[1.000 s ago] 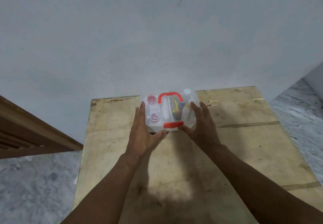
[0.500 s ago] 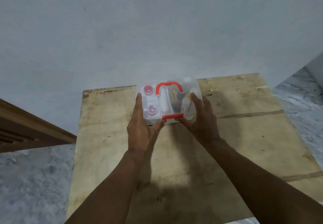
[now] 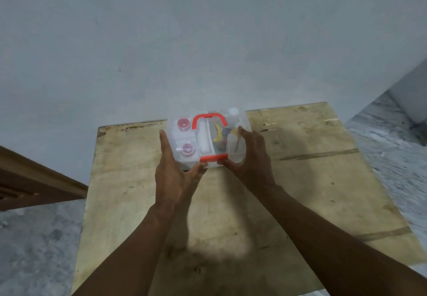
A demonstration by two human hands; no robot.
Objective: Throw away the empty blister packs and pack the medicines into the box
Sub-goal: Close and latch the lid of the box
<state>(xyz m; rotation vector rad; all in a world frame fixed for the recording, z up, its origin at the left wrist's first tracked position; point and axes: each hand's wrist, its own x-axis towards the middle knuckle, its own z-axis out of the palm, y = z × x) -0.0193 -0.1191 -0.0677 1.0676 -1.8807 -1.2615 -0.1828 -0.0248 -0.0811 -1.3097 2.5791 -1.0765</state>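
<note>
A clear plastic box (image 3: 209,137) with a red handle (image 3: 209,120) and a red front latch (image 3: 213,157) sits at the far edge of the wooden table (image 3: 300,180), its lid down. Through the lid I see two pink-capped bottles (image 3: 184,149), a white bottle and some coloured items. My left hand (image 3: 172,168) holds the box's left side, thumb at the front near the latch. My right hand (image 3: 250,157) holds the right side, thumb also by the latch. No blister packs are in view.
A pale wall (image 3: 208,41) stands right behind the table's far edge. A brown wooden frame (image 3: 27,180) lies to the left, over a grey mottled floor (image 3: 34,249). More floor shows on the right.
Both hands stay on the box. The box has shifted slightly toward the wall at the table's far edge, and the view has tilted a little.
</note>
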